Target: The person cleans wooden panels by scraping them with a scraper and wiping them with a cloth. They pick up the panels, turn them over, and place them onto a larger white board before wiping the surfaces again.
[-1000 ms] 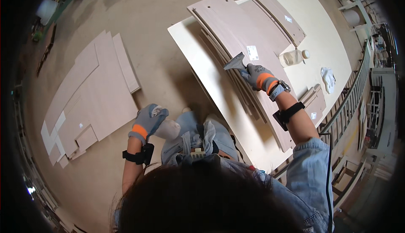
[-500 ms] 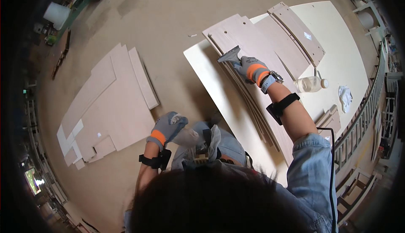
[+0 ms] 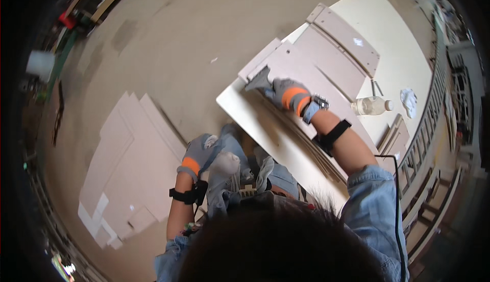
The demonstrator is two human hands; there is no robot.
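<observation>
My right hand (image 3: 290, 94), in a grey and orange glove, is closed around a putty knife (image 3: 259, 79) with a wide dark blade. The blade lies at the left edge of a stack of pale wooden panels (image 3: 306, 72), close to the stack's far corner. My left hand (image 3: 200, 152), gloved alike, hangs low beside my leg, away from the panels. Its fingers are curled, and what they may hold is hidden. A pale grey, cloth-like shape (image 3: 224, 163) shows just below that hand.
The panels rest on a large white board (image 3: 375, 11). A clear bottle (image 3: 371, 106), a white cloth (image 3: 408, 101) and small wood pieces (image 3: 393, 136) lie to the right. More flat panels (image 3: 122, 164) are stacked on the left, low down. A dark cable (image 3: 398, 205) runs along my right sleeve.
My right hand has moved left and slightly nearer with the putty knife. The top panel has shifted or turned, uncovering another at the far corner. The whole view has also turned.
</observation>
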